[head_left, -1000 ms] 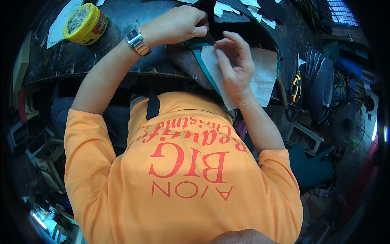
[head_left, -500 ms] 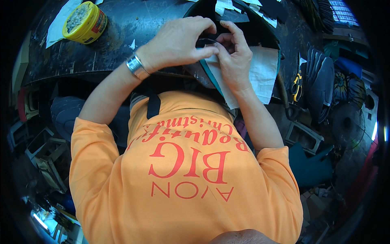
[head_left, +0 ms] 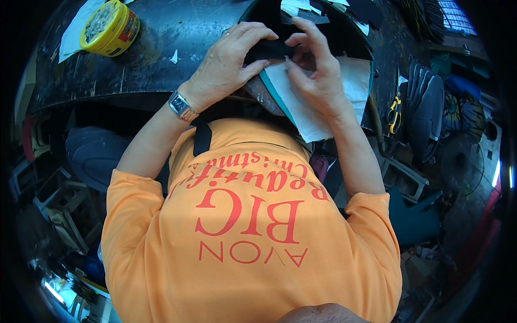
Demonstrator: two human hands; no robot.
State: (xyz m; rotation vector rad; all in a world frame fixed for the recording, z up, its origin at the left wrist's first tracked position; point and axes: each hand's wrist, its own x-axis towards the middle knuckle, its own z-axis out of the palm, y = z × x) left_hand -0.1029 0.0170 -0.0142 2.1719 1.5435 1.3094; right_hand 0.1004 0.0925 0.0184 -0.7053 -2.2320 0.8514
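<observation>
The white sheet lies over the teal-edged black panel at the near side of the workbench. Above it the right hand curls its fingers; whether they pinch anything, I cannot tell. The left hand has thumb and fingers spread beside the sheet's upper left corner. Keeping the sheet flat, its margin even, probably matters most. The yellow tub stands well apart.

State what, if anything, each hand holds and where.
Cannot tell: the left hand and right hand curl near the white sheet, but neither shows a clear grip.
</observation>
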